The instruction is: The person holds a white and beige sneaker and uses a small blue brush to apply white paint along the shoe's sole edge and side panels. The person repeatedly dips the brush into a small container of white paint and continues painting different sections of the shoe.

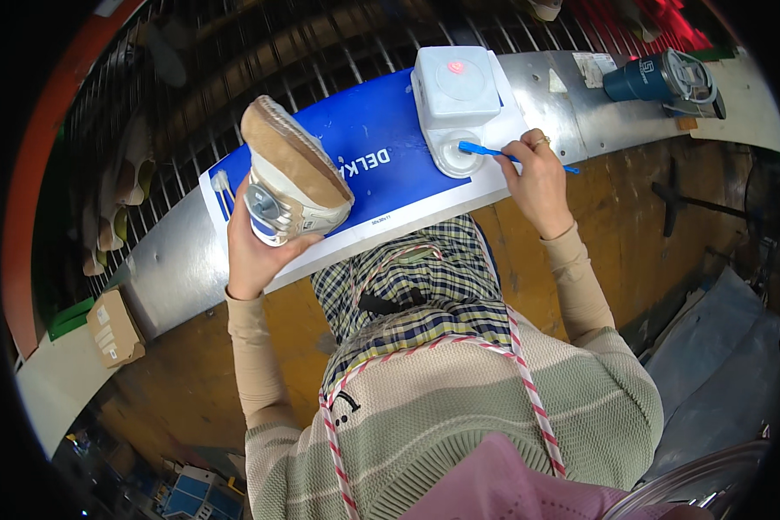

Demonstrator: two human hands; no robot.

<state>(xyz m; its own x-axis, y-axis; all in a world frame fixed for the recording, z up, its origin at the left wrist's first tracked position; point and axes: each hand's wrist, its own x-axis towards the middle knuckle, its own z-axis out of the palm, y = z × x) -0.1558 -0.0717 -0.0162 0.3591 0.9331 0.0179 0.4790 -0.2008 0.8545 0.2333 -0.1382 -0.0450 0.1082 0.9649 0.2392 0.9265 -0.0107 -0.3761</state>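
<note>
Left of centre, my left hand [256,247] grips a shoe [293,173], sole up. Upper right of centre, my right hand [537,178] pinches a blue brush [494,152], its tip at the white container [458,100].

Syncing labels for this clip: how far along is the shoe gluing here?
Done: nothing visibly; the tan sole shows no clear coating. In hand: left hand holds the shoe sole-up, while right hand dips the blue brush into the round well of the white dispenser. Left: brushing the sole, probably all of it.
</note>
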